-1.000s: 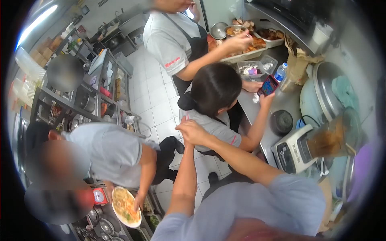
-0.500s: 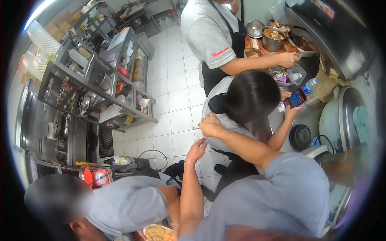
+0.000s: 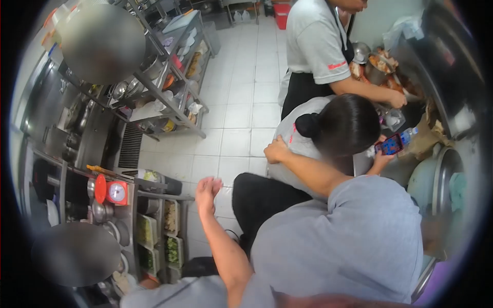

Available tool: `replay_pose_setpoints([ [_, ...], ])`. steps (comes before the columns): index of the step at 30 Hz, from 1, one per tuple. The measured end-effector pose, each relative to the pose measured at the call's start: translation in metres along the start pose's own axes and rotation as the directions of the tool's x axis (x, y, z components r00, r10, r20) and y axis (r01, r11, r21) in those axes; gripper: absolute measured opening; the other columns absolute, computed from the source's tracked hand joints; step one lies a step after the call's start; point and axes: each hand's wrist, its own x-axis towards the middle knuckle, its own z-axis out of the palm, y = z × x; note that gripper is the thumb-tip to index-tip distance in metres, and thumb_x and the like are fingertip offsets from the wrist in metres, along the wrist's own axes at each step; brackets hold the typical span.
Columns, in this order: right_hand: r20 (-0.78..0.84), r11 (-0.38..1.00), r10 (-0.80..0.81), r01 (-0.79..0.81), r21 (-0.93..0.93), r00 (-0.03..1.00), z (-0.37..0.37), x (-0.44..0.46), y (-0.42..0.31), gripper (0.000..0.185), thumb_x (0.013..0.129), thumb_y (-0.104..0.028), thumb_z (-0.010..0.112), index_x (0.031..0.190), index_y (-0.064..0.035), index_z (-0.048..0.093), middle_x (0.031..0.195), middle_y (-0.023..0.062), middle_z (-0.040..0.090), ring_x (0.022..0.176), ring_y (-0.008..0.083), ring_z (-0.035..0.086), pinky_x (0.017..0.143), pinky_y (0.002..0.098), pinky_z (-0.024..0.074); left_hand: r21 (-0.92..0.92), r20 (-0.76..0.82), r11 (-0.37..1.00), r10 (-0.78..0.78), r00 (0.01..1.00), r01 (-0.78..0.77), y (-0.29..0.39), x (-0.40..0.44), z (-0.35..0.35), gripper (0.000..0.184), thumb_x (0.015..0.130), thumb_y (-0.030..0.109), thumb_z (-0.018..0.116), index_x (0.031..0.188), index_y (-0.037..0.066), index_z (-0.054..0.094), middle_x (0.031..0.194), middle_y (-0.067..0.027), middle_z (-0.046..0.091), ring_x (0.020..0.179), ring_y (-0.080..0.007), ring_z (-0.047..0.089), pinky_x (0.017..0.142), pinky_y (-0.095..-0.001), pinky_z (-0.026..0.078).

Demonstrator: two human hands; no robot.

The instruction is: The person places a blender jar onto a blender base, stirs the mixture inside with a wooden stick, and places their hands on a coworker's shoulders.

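"What surrounds your hands, largest first?"

"The pale tiled floor (image 3: 231, 118), running like an aisle. On its far left stands a metal shelf rack (image 3: 169, 105); its bowls and containers sit in tiers, probably to spare floor space and keep them within reach."

"And the people near you?"

"A standing co-worker (image 3: 313, 46) stretches an arm over the food at upper right. Closer, another co-worker has their back to you, and their grey shirt (image 3: 305, 146) is the thing nearest your right hand."

"What lies down on your left?"

"Tubs (image 3: 174, 251) of food, some of it green, set side by side, likely so each can be picked from separately. Just above them is a red scale (image 3: 117, 192), its dial turned up, presumably to be read from above."

"How do your fingers stand?"

"Your right hand (image 3: 277, 150) has its fingers curled in together at the edge of that shirt; you may be touching it or pinching cloth, but I cannot tell. Your left hand (image 3: 207, 191) is raised over the floor, fingers loosely bent, slightly apart, nothing visible in them."

"Smallest?"

"The phone (image 3: 392, 145) in the nearer co-worker's grasp, screen up, apparently for looking at."
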Motion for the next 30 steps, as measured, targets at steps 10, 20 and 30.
replay_pose_setpoints([
  [10, -0.029, 0.872, -0.142, 0.139, 0.469, 0.989, -0.013, -0.001, -0.015, 0.021, 0.074, -0.007, 0.061, 0.09, -0.0072, 0.075, 0.096, 0.0159, 0.072, 0.093, 0.0298, 0.069, 0.083, 0.0458, 0.0483, 0.398, 0.055, 0.915, -0.095, 0.994, 0.065, 0.041, 0.048, -0.103, 0.025, 0.098, 0.026, 0.056, 0.1, 0.003, 0.064, 0.09, -0.0094, 0.066, 0.068, -0.0168, 0.061, 0.056, -0.0291, 0.051],
  [20, -0.077, 0.746, -0.044, 0.084, 0.661, 0.996, -0.029, -0.031, -0.006, 0.019, 0.076, -0.007, 0.063, 0.091, -0.001, 0.073, 0.089, 0.0194, 0.071, 0.084, 0.0366, 0.069, 0.068, 0.047, 0.0536, 0.362, 0.907, 0.633, -0.069, 0.416, -0.684, 0.036, 0.158, 0.225, 0.052, 0.105, 0.023, 0.038, 0.151, 0.002, 0.026, 0.155, -0.0161, 0.028, 0.144, -0.0296, 0.027, 0.117, -0.0433, 0.022],
  [30, -0.241, 0.287, 0.919, 0.113, 0.951, -0.312, -0.01, -0.137, -0.068, 0.021, 0.084, -0.011, 0.065, 0.104, -0.0047, 0.067, 0.101, 0.0102, 0.067, 0.096, 0.0326, 0.064, 0.089, 0.0473, 0.0478, 0.008, 0.998, 0.742, 0.04, 0.056, -0.671, -0.009, 0.125, 0.326, 0.089, 0.088, 0.018, 0.066, 0.153, 0.0, 0.008, 0.155, -0.0181, 0.021, 0.139, -0.0266, 0.03, 0.116, -0.0364, 0.019],
])
